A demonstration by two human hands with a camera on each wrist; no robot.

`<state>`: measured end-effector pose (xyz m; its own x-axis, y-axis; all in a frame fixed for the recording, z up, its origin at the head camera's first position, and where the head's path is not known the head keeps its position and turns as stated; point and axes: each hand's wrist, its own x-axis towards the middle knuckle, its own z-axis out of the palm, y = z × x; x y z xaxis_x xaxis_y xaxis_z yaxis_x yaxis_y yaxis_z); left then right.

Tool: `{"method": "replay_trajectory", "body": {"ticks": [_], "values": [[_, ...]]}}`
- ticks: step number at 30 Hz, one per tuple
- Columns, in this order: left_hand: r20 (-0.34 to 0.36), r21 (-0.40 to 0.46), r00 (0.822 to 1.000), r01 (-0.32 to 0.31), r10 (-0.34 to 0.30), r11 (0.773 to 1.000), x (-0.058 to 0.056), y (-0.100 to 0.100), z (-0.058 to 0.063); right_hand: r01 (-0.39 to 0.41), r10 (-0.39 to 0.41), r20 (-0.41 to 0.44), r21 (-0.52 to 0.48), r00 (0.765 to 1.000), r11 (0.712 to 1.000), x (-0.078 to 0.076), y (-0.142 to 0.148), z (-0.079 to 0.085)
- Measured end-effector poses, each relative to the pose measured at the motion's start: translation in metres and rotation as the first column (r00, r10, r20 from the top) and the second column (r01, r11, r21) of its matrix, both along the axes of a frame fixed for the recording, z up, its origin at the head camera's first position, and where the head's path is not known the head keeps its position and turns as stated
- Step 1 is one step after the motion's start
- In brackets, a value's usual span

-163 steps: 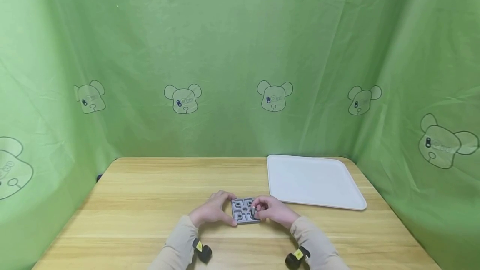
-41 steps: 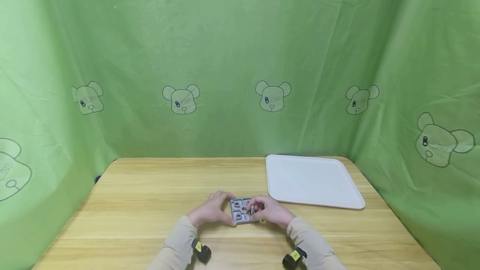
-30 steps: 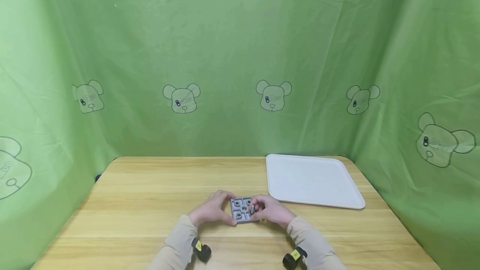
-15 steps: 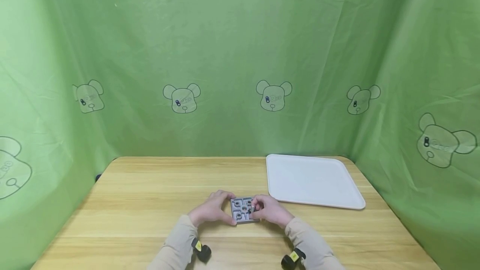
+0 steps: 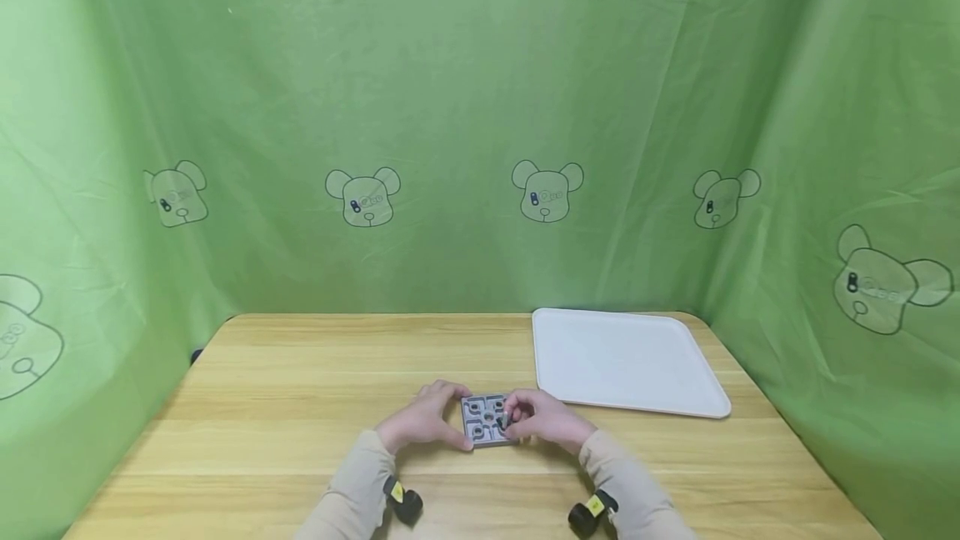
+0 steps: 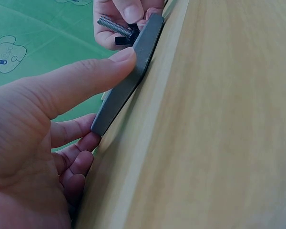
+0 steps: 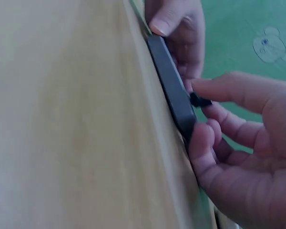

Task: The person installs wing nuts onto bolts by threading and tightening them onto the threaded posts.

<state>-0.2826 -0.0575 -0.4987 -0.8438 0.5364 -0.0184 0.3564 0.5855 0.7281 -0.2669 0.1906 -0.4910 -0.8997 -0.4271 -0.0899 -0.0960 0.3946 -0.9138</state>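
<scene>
A square grey plate [image 5: 480, 421] with grooves and round holes lies on the table. My left hand [image 5: 422, 421] grips its left side, the thumb at the near corner and the fingers at the far one. Over the plate's right part, my right hand [image 5: 549, 421] holds a small bolt with a black winged base [image 6: 126, 37]. The threaded shaft [image 6: 113, 25] points up, away from the plate. In the right wrist view, thumb and fingertips surround the black wing [image 7: 199, 100] right at the plate's face; the shaft is hidden there.
A white tray [image 5: 630, 361] lies at the back right of the wooden table [image 5: 322, 365]. Green curtains [image 5: 450, 265] with bear prints hang behind the table and at both sides. A black wrist device [image 5: 405, 502] sits on each sleeve.
The right hand shifts slightly over the plate and its fingers change position around the bolt; the index finger, stretched forward 1.4 s ago, is drawn back. Left hand and plate hold still.
</scene>
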Motion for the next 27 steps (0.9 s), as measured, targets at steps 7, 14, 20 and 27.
{"method": "replay_trajectory", "body": {"ticks": [7,14,20,27], "values": [[0.005,0.000,1.000,-0.001,0.001,1.000,0.0004,-0.0002,0.0000,-0.041,0.046,0.065,-0.067,0.997,0.997,-0.0034,0.0066,-0.0024],[0.007,0.002,1.000,0.003,-0.003,1.000,0.0001,-0.0006,0.0010,-0.028,0.032,0.064,-0.064,0.997,0.998,-0.0037,0.0055,-0.0037],[0.009,0.001,1.000,0.002,-0.002,1.000,0.0003,-0.0005,0.0017,-0.051,0.053,0.028,-0.054,0.998,0.997,-0.0018,0.0049,-0.0025],[0.007,0.003,1.000,0.003,-0.003,1.000,-0.0010,-0.0010,0.0002,-0.028,0.029,-0.018,0.019,0.999,0.999,-0.0009,0.0006,-0.0030]]}}
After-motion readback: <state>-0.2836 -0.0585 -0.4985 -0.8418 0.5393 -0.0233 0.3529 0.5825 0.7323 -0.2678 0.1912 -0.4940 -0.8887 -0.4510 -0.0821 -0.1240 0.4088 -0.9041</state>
